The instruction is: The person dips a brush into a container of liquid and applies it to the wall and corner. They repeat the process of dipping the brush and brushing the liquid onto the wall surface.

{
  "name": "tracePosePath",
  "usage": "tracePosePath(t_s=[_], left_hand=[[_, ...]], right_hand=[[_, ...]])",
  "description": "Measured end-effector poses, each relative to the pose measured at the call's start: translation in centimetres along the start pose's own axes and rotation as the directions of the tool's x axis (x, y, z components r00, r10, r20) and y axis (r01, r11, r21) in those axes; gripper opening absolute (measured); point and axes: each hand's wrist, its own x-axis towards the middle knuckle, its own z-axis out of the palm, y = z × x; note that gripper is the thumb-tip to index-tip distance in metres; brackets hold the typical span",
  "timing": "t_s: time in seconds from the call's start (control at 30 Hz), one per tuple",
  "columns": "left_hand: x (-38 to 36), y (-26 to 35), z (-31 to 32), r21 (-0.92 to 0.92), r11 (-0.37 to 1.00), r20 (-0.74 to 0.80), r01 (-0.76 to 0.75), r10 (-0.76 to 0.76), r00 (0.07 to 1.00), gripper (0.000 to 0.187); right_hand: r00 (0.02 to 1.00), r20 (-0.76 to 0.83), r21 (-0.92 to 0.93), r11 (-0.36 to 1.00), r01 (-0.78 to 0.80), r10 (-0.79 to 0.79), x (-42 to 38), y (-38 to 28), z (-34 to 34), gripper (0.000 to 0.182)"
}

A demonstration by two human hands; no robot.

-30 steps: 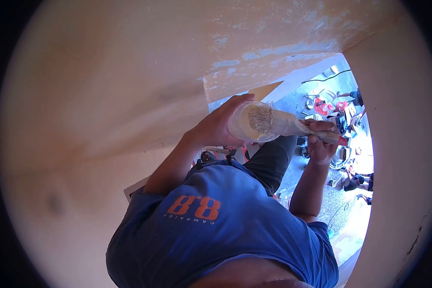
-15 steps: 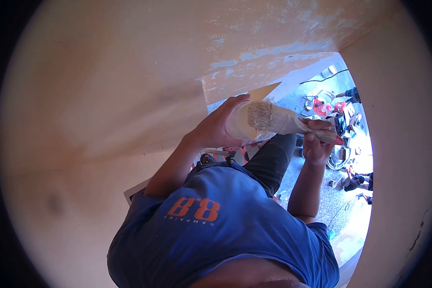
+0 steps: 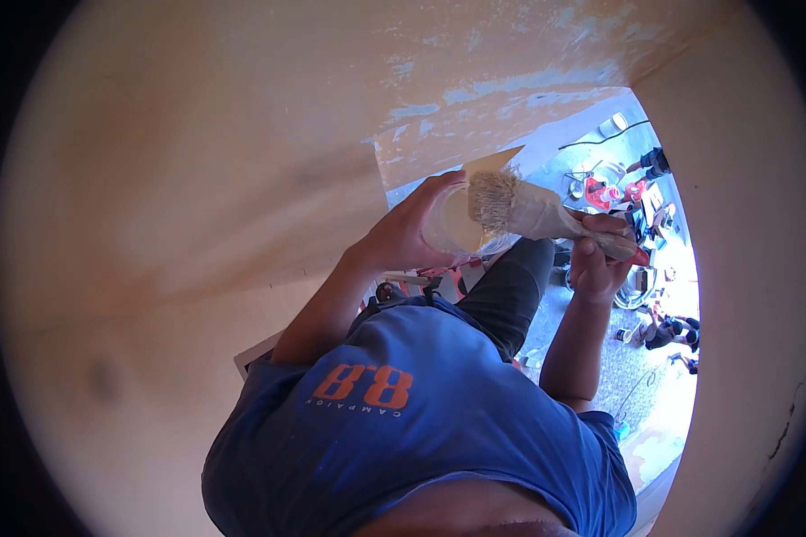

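Observation:
My left hand curls around a round container with a pale cream inside. A wide paintbrush, crusted with pale paint, lies across the container's mouth in this view. Its bristles point left, toward my left hand. My right hand grips the brush by its handle, fingers on one side and thumb on the other, with the red handle end sticking out to the right. Both hands are held out in front of my blue shirt, and part of the container is hidden behind the bristles.
A smooth beige wall fills the left, and a patchy painted surface runs along the top. A cracked wall stands at right. Far below, a bright floor holds a red item, a bucket and other people.
The brush and my right hand have shifted slightly right, its bristles sliding across the container's mouth. My left hand stays around the container. The floor scene below has shifted a little.

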Motion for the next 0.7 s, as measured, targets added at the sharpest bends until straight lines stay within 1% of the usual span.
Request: tracePosePath(t_s=[0.03,0.1,0.23,0.3,0.33,0.37,0.43,0.47,0.53,0.57,0.63,0.67,0.7], left_hand=[[-0.1,0.0,0.1,-0.001,1.000,0.002,0.000,0.000,1.000,0.100],[-0.2,0.1,0.3,-0.034,0.999,-0.019,0.012,-0.013,1.000,0.100],[-0.1,-0.3,0.4,-0.060,0.998,-0.026,0.028,-0.030,0.999,0.100],[-0.2,-0.5,0.5,-0.105,0.994,-0.036,0.037,-0.041,0.999,0.100],[-0.1,-0.7,0.4,-0.103,0.994,-0.038,0.035,-0.039,0.999,0.100],[-0.1,-0.8,0.4,-0.101,0.995,-0.036,0.028,-0.031,0.999,0.100],[-0.2,-0.7,0.4,-0.100,0.995,-0.032,0.022,-0.025,0.999,0.100],[-0.2,-0.5,0.4,-0.104,0.994,-0.032,0.028,-0.031,0.999,0.100],[-0.2,-0.4,0.3,-0.106,0.994,-0.028,0.029,-0.032,0.999,0.100],[-0.2,-0.5,0.4,-0.103,0.994,-0.035,0.036,-0.040,0.999,0.100],[-0.2,-0.6,0.3,-0.101,0.994,-0.052,0.042,-0.047,0.998,0.100],[-0.2,-0.6,0.3,-0.117,0.992,-0.052,0.036,-0.043,0.998,0.100],[-0.3,-0.6,0.2,-0.132,0.991,-0.051,0.031,-0.038,0.998,0.100]], right_hand=[[1.000,-0.002,-0.001,1.000,-0.001,0.001,0.0,-0.2,0.2,0.025],[0.999,-0.021,0.037,0.998,0.048,-0.047,0.2,-0.7,0.6,0.025],[0.998,-0.031,0.094,0.994,0.052,-0.050,-0.6,0.5,0.6,0.024],[0.999,-0.034,-0.060,0.998,-0.025,0.023,-1.4,1.6,0.5,0.024],[0.999,0.015,-0.002,0.999,-0.039,0.039,-1.3,1.7,0.3,0.024],[0.999,0.017,-0.001,0.999,-0.039,0.039,-1.2,1.5,0.6,0.024],[0.999,-0.032,0.095,0.995,0.037,-0.034,-1.1,0.9,1.2,0.024],[0.999,-0.035,0.095,0.995,0.037,-0.034,-1.2,1.1,1.0,0.024],[0.999,-0.031,-0.079,0.997,0.024,-0.027,-1.6,2.0,0.4,0.023],[0.999,-0.032,-0.079,0.996,0.027,-0.029,-1.4,1.8,0.5,0.023],[0.999,-0.016,0.045,0.998,0.033,-0.032,-1.2,1.3,1.1,0.023],[0.997,-0.060,0.117,0.992,0.049,-0.042,-1.3,1.3,1.2,0.023],[0.998,-0.056,0.118,0.992,0.045,-0.038,-1.3,1.4,1.2,0.023]])
